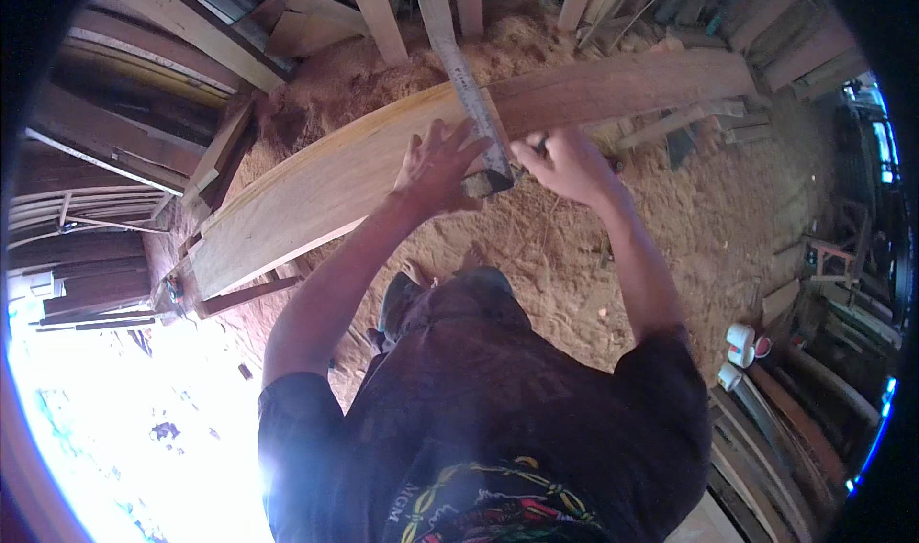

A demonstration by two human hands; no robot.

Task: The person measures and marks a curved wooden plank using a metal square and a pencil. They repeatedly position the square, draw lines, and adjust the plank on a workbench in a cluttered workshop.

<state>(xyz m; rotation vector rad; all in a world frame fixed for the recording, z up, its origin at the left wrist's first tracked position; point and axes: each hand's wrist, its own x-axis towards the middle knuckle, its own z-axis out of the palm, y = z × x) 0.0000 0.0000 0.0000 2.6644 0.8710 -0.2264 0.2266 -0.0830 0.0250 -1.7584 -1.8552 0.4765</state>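
Observation:
A long pale plank (316,179) slants across in front of me. Over it lies a narrow grey, worn wooden strip (464,83), its dark squared near end close to my hands. My left hand (440,168) has its fingers spread over the plank, the forefinger touching the strip and the thumb by its end. Just right of the strip, my right hand (567,165) is closed in a pinch; a small dark thing shows at its fingers, too small to name. A reddish-brown board (622,88) continues to the right beyond the strip.
Sawdust (565,265) covers the ground around my bare feet. Stacked timber (124,112) stands at the left, with upright boards (378,16) along the far side. White containers (740,345) sit at the right near more lumber (804,399). Bright light washes out the lower left.

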